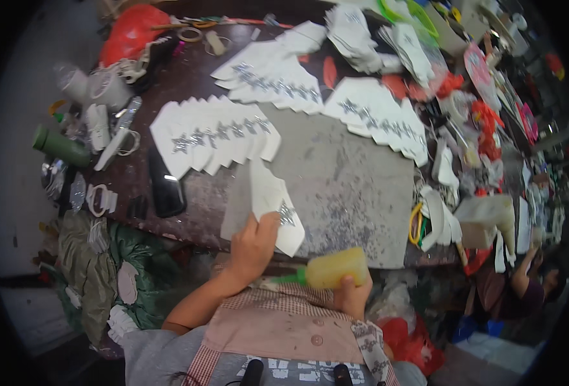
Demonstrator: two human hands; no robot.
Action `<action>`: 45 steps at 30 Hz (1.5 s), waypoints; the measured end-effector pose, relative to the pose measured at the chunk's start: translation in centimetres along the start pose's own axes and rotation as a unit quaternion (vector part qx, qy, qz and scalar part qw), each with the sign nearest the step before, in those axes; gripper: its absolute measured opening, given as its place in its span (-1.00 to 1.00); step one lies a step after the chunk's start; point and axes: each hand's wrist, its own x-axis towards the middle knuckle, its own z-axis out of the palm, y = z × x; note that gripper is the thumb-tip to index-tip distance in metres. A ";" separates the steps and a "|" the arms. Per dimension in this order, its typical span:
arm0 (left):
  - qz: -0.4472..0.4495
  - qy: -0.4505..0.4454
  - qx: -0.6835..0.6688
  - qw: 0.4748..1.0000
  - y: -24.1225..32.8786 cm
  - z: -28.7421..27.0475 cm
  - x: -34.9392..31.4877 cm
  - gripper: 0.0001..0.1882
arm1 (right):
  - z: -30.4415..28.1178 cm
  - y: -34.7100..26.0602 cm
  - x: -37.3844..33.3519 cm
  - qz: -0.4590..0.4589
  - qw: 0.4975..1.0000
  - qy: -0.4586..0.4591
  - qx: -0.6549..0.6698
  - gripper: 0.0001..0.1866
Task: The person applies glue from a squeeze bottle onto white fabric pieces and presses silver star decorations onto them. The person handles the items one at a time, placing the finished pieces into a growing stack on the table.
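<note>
My left hand is closed at the left edge of a white, pointed cut-out piece, its fingertips touching a glittery silver star on it. The thumb's exact hold is hidden. In my right hand a squeeze bottle of yellowish liquid lies tilted, its green nozzle pointing left, apart from the white piece. Beyond my hands, overlapping rows of similar white pieces, each with a silver star, fan out: a left row, a middle row and a right row.
Under the work lies a stained grey board on a dark table. A black phone and a green bottle are at the left. Stacked white pieces lie at the back; clutter crowds the right. Another person sits far right.
</note>
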 end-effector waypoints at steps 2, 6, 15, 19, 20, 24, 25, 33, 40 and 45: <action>0.013 0.005 -0.060 0.998 0.0 -1.4 0.8 -0.80 | 0.9 -1.5 0.3 0.038 0.994 -0.023 0.098 -0.40; -0.104 0.117 -0.181 0.971 -2.2 -9.4 3.9 -0.55 | -0.2 -5.0 2.6 0.051 0.983 -0.014 0.176 -0.44; -0.001 0.207 0.261 0.943 -25.0 -13.2 10.6 -0.20 | -0.2 -5.3 2.5 0.297 0.825 0.034 0.480 -0.37; -0.056 0.370 0.120 0.920 -17.3 -10.9 8.1 -0.49 | -1.6 -7.0 2.9 0.335 0.667 0.018 0.666 -0.31; -0.045 0.339 0.120 0.932 -12.6 -9.4 7.9 -0.53 | -3.3 -7.1 3.0 0.311 0.667 0.062 0.674 -0.32; 0.132 0.100 -0.005 0.986 -1.8 -1.6 4.4 -0.50 | -8.5 -8.6 1.8 0.203 0.676 0.137 0.694 -0.41; 0.186 0.032 -0.018 0.982 -0.1 -0.3 3.9 -0.49 | -9.9 -9.1 1.7 0.170 0.698 0.160 0.677 -0.42; 0.226 -0.182 0.013 0.957 3.6 3.4 4.1 -0.54 | -24.4 -6.7 10.4 0.027 0.718 0.147 0.680 -0.31; 0.198 -0.180 0.019 0.963 4.7 2.6 4.8 -0.64 | -20.6 -6.8 10.5 -0.059 0.704 0.189 0.681 -0.19; 0.129 -0.164 -0.117 0.971 5.2 2.0 15.8 -0.77 | -14.4 -5.2 6.6 -0.018 0.886 -0.226 0.404 -0.12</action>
